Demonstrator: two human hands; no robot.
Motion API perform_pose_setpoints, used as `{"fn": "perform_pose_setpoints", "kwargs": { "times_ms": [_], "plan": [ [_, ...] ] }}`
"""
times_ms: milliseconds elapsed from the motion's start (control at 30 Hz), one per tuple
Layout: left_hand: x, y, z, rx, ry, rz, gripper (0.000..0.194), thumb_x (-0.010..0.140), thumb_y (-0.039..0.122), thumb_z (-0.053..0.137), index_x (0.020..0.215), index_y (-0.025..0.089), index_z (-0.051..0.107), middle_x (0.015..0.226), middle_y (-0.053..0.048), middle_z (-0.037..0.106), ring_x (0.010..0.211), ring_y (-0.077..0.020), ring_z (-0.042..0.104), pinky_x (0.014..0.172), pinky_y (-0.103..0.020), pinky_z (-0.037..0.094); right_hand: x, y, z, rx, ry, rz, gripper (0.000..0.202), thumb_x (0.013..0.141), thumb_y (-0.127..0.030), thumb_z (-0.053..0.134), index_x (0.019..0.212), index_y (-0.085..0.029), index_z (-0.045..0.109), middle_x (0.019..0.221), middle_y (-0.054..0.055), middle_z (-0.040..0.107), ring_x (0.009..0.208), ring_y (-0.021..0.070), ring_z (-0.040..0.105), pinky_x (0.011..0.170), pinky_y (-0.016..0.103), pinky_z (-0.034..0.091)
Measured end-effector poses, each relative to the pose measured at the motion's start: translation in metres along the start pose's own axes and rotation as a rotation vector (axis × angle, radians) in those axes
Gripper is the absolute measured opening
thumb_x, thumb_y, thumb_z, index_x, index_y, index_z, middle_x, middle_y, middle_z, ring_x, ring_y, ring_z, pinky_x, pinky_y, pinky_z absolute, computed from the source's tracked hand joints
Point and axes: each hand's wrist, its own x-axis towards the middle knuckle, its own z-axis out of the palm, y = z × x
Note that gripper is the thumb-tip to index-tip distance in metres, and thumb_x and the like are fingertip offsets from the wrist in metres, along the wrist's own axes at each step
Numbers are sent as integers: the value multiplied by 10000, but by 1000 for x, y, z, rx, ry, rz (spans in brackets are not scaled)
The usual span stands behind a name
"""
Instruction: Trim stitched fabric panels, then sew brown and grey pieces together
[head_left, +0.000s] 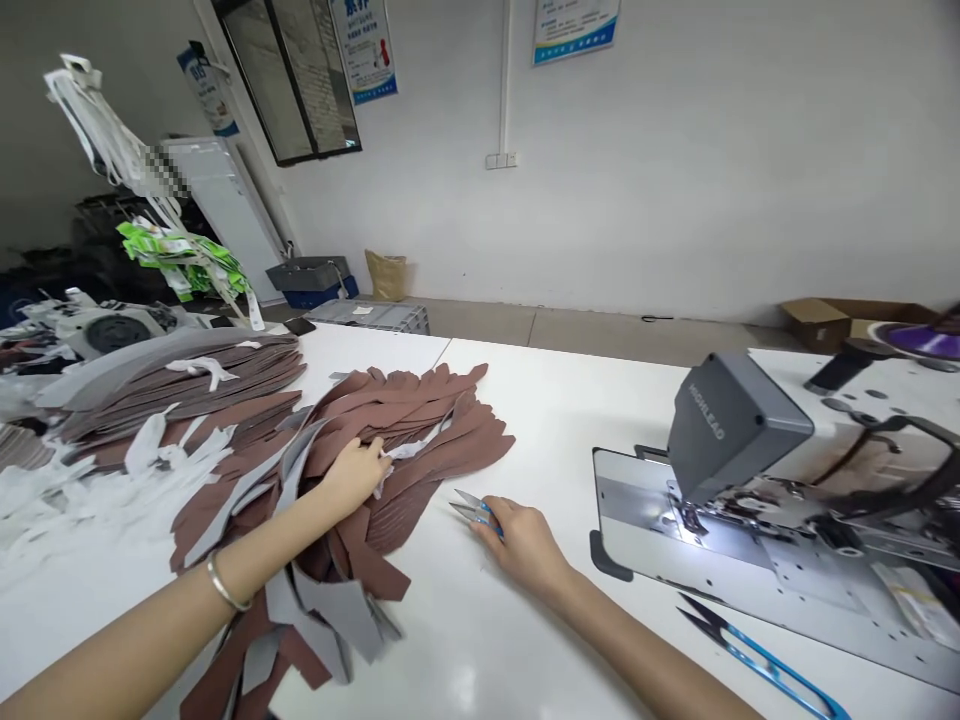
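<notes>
A heap of brown and grey fabric strips (420, 425) lies spread across the white table. My left hand (356, 472), with a bangle at its wrist, reaches over this heap. Its fingers are closed on a thin white strip (409, 449) among the brown pieces; part of their grip is hidden. Just right of the heap, my right hand (525, 540) holds small thread snips (472, 508) with blue handles. Their blades stand slightly apart and point toward the fabric, cutting nothing. A second pair of blue thread snips (765, 660) rests near the right front.
A sewing machine (739, 425) occupies the right side of the white table (577, 390), its needle area lit. On the left are stacked brown strips (247, 370), white scraps (157, 500) and hanging white cords (105, 130). Beyond stand a grey crate (390, 318) and a cardboard box (825, 325).
</notes>
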Motion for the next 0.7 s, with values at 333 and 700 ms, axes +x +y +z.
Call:
{"fn": "perform_pose_setpoints", "kwargs": {
  "times_ms": [333,700],
  "plan": [
    [-38,19,-5,93,41,-138,333,852,21,326,985,102,621,934,-157,662,881,-307,615,794,-483,372,82,-61,21,-257,3,-332,251,885,-131,363,1107,-150,477,1208,141,565,781,202,649,642,313,475],
    [-29,-23,-7,184,57,-137,329,868,72,341,1009,97,637,933,-187,657,825,-309,625,739,-437,388,96,-13,23,-293,-91,-505,200,882,-123,408,1044,-185,507,1050,58,641,809,171,628,595,247,402]
  ]
}}
